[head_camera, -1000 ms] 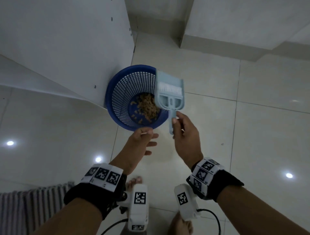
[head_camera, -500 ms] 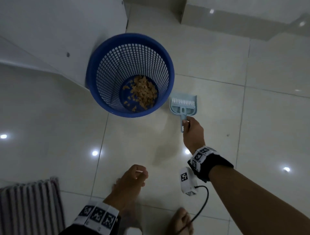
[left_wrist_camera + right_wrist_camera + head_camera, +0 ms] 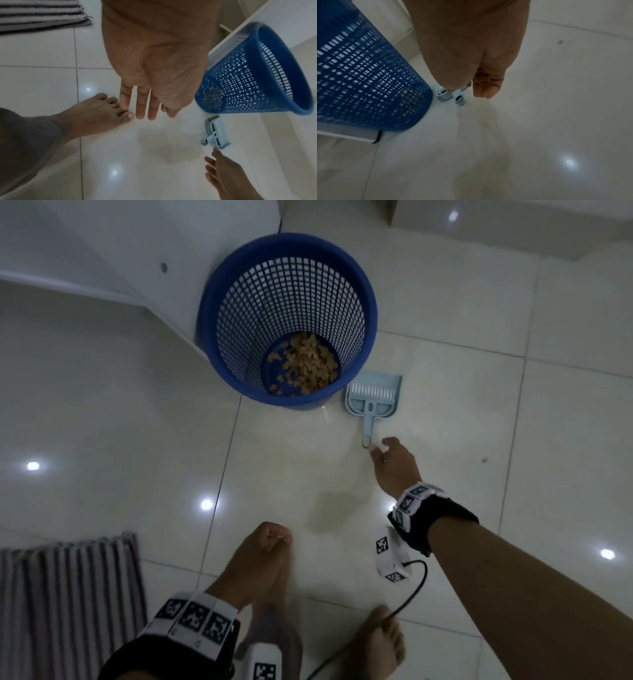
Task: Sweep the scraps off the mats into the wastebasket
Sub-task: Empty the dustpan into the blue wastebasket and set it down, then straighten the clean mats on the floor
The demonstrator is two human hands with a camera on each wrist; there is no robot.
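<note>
- Two hands are free right now. The right hand (image 3: 394,465) has its fingers loose and spread just beside the end of the dustpan (image 3: 373,397) handle, and holds nothing. I cannot tell if a fingertip touches the handle.
- The left hand (image 3: 263,553) hangs by the leg. Its fingers look straight from the wrist view and curled from above, but it holds nothing.
- All the brown scraps (image 3: 308,362) I can see lie in the bottom of the blue wastebasket (image 3: 239,268). The job looks nearly done.
- The dustpan lies flat on the floor (image 3: 479,440) with a small brush tucked inside, just beside the wastebasket.
- To do this step well, let go softly so the dustpan stays flat and does not bump the wastebasket.
- Shiny pale tiles cover the floor, with bright light spots. A faint brown smear is near the right hand.
- A striped mat (image 3: 68,594) lies low on the left. A white wall stands behind the wastebasket.
</note>
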